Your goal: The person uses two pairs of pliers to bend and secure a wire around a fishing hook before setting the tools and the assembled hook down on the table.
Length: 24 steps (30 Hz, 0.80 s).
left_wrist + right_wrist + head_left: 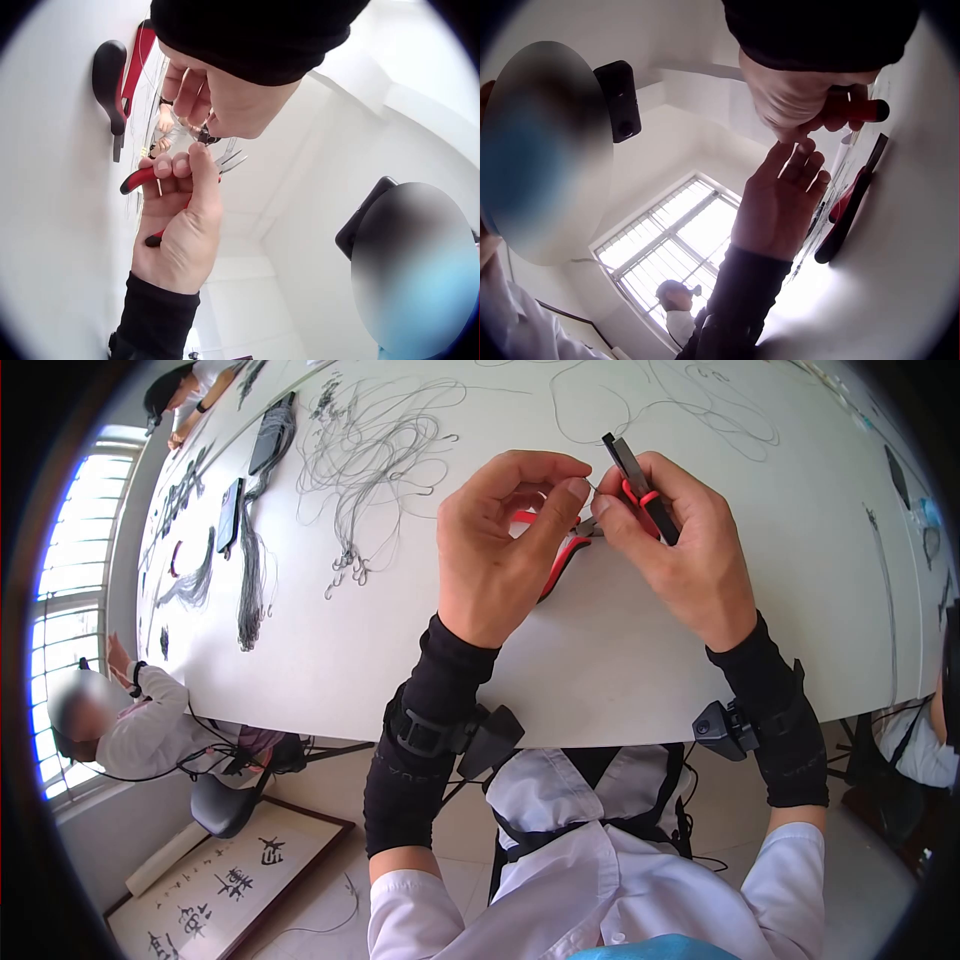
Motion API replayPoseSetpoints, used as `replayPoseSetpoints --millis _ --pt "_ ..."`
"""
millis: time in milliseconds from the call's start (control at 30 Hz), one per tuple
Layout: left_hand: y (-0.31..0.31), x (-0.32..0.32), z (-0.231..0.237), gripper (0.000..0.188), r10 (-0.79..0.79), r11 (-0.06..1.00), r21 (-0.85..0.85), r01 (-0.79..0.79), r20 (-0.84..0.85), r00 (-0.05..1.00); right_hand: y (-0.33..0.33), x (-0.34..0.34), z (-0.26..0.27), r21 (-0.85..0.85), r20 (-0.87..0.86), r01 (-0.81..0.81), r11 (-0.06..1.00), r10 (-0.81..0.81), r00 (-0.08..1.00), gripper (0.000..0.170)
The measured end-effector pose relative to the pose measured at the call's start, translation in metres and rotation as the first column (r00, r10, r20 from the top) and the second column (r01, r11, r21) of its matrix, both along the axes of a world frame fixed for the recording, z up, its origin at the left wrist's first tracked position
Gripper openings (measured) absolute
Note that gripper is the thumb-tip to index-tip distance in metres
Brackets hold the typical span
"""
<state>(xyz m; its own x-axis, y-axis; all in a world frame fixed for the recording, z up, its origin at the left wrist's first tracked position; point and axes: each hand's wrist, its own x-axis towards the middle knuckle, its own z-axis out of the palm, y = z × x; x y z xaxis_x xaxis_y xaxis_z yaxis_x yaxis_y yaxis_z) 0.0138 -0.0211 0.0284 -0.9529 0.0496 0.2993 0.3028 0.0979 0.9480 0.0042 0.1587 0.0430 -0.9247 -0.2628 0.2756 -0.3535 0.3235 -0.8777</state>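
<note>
1. Pliers with red-and-black handles and silver metal tips (652,502) are in the right hand (692,548), its fingers curled round the handles, raised above the white tabletop (640,680).
2. Left hand (497,550) is raised just beside the right; its thumb and forefinger pinch a thin dark strand (594,487) that shows in the narrow gap between the 2 hands. Its exact ends are too small to tell.
3. A 2nd pair of red-and-black-handled pliers (566,566) lies on the tabletop, between and below the 2 hands in the head view.
4. A loose tangle of thin grey line (385,445) lies left of the left hand, with a cluster of small curved metal hooks (347,568) at its near end.
5. 2 flat black rectangular objects (230,517) lie farther left, near a long bundle of dark strands (249,590).
6. 1 person in a white top (150,725) sits at the table's left side.
</note>
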Motion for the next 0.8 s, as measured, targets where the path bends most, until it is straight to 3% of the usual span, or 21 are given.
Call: replayPoseSetpoints --millis 167,267,400,800 --pt "0.0 -0.002 -0.003 0.016 0.003 1.0 -0.023 -0.004 -0.02 1.0 0.001 -0.001 -0.001 -0.058 0.043 -0.073 0.996 0.076 0.996 0.019" --pt "-0.001 -0.001 0.0 0.016 -0.04 0.998 0.04 0.039 0.01 0.999 0.004 -0.004 -0.002 -0.259 0.206 -0.099 0.961 0.155 0.966 0.024" --pt "-0.003 -0.001 0.002 0.018 -0.165 0.973 0.169 0.154 0.05 0.985 0.008 -0.009 -0.009 -0.312 0.287 -0.126 0.942 0.22 0.932 0.028" --pt "-0.007 -0.001 0.008 0.018 -0.156 0.986 0.084 0.147 0.114 0.981 0.008 -0.009 -0.011 -0.363 0.376 -0.112 0.925 0.256 0.891 0.026"
